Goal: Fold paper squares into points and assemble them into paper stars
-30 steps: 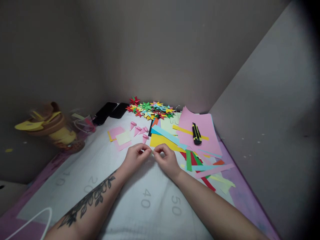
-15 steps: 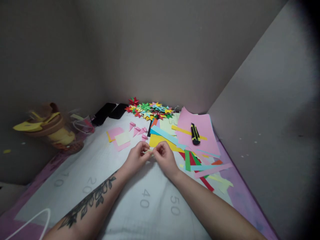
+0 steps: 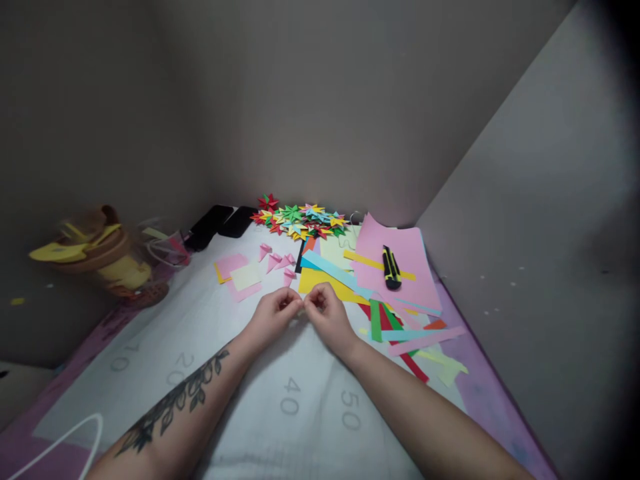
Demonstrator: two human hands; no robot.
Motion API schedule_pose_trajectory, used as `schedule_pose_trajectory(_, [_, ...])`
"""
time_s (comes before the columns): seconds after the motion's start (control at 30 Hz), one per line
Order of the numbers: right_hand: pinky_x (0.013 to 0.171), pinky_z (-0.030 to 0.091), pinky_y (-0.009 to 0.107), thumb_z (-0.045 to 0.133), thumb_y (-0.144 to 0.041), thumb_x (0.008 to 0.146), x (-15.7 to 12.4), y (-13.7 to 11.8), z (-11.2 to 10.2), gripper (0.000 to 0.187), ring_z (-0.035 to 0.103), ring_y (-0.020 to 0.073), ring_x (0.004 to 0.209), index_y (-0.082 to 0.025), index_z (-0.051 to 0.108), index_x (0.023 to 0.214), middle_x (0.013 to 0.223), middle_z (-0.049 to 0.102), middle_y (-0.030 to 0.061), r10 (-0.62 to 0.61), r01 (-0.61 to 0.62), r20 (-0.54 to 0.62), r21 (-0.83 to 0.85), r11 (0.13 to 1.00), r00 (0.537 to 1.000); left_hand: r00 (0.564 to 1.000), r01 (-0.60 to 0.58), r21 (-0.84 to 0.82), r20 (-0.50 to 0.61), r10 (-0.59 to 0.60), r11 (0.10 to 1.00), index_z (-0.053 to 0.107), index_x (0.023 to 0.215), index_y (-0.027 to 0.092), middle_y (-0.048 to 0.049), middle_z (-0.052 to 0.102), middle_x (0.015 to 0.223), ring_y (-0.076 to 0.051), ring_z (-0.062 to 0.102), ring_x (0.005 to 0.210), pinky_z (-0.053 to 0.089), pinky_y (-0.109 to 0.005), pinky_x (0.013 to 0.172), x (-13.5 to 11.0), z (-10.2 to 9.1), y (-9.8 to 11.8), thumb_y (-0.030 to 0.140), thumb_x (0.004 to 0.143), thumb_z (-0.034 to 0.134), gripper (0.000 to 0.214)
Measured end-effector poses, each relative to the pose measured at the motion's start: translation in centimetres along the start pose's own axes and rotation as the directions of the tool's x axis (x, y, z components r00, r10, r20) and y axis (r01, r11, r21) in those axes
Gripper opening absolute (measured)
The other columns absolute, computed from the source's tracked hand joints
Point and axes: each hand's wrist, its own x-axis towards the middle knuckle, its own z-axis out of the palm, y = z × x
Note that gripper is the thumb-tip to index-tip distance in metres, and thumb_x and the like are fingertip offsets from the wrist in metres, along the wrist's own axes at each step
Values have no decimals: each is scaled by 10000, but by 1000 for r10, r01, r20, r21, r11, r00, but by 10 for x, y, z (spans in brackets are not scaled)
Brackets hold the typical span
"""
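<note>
Over the middle of the white sheet [image 3: 240,393], my left hand [image 3: 276,312] and my right hand [image 3: 327,315] meet fingertip to fingertip, both closed in a pinch. Between them is a small pale yellow-green piece of paper [image 3: 301,313], mostly hidden by the fingers. Beyond the left hand lie several folded pink paper pieces [image 3: 274,261]. Farther left are flat paper squares, with a pale yellow square [image 3: 245,277] on top of a pink one [image 3: 233,264]. A yellow sheet [image 3: 333,285] lies just beyond the right hand.
Many-pointed paper stars [image 3: 300,220] are heaped against the wall. At right, a black and yellow utility knife [image 3: 391,268] rests on pink sheets [image 3: 417,253], with coloured strips [image 3: 405,335] in front. Two black phones [image 3: 236,223] and a brown pot-like container [image 3: 123,260] stand at left.
My left fingers have closed in more, and the pale paper shows less between the hands. My hands stay in nearly the same spot; the things on the table have not moved.
</note>
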Motion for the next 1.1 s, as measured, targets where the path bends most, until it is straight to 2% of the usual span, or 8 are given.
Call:
schedule_pose_trajectory(0.27, [548, 412, 236, 584, -266, 759, 8, 8, -5, 168, 513, 123, 602, -222, 428, 804, 681, 497, -40, 124, -114, -60, 156, 981, 990, 988, 34, -45, -149, -41, 998, 551, 745, 154, 25, 525, 636, -102, 475, 573, 364, -203, 534, 6, -11, -4, 374, 773, 549, 221])
schedule_pose_trajectory(0.4, [592, 432, 244, 587, -252, 761, 9, 7, -8, 151, 522, 124, 640, -218, 455, 824, 712, 501, -34, 104, -88, -136, 125, 988, 985, 982, 30, -19, -184, -33, 999, 570, 755, 156, 10, 579, 665, -118, 530, 605, 406, -220, 570, 7, -10, -5, 334, 764, 559, 179])
schedule_pose_trajectory(0.53, [659, 455, 267, 585, -248, 766, 5, 3, -5, 133, 555, 142, 719, -212, 504, 865, 785, 553, -4, 31, -30, -71, 11, 999, 997, 991, -28, 101, -131, 41, 995, 601, 891, 172, -1, 625, 761, -137, 571, 678, 443, -243, 632, 3, -2, -8, 261, 714, 607, 198])
schedule_pose_trajectory(0.63, [645, 456, 265, 562, -211, 765, 1, 1, -3, 123, 556, 141, 709, -212, 526, 882, 808, 579, -1, -2, 3, 13, -81, 997, 1000, 995, -83, 95, -44, 88, 992, 564, 1001, 191, -1, 633, 796, -143, 597, 726, 462, -249, 664, -1, 2, -10, 236, 727, 595, 280])
schedule_pose_trajectory(0.73, [628, 454, 263, 537, -182, 757, 0, 1, -3, 110, 537, 133, 666, -214, 525, 862, 790, 569, -9, -12, 16, 31, -131, 991, 999, 994, -103, 110, -14, 105, 989, 539, 1030, 196, 6, 622, 783, -131, 589, 702, 453, -240, 646, -2, 4, -11, 242, 753, 574, 283])
schedule_pose_trajectory(0.83, [609, 447, 255, 535, -186, 750, 2, 3, -3, 93, 527, 130, 647, -215, 493, 827, 745, 533, -22, 16, -16, 4, -95, 995, 1000, 996, -84, 72, -31, 87, 994, 518, 1003, 187, 29, 581, 717, -107, 547, 623, 423, -221, 589, -1, 2, -10, 236, 757, 562, 255])
schedule_pose_trajectory(0.93, [590, 440, 246, 542, -194, 746, 4, 7, -2, 108, 525, 126, 636, -216, 466, 820, 721, 506, -31, 53, -53, -6, -30, 998, 999, 1000, -24, -78, -20, 23, 997, 472, 976, 181, 51, 553, 664, -93, 528, 572, 412, -210, 561, 2, 1, -9, 228, 749, 555, 246])
schedule_pose_trajectory(1.1, [585, 427, 245, 559, -185, 731, 4, 9, 0, 174, 522, 122, 633, -217, 449, 863, 728, 509, -33, 110, -114, 62, 61, 992, 992, 1000, 20, -151, -6, -21, 988, 472, 946, 169, 54, 562, 642, -84, 518, 535, 400, -207, 544, 3, 1, -8, 216, 723, 578, 251])
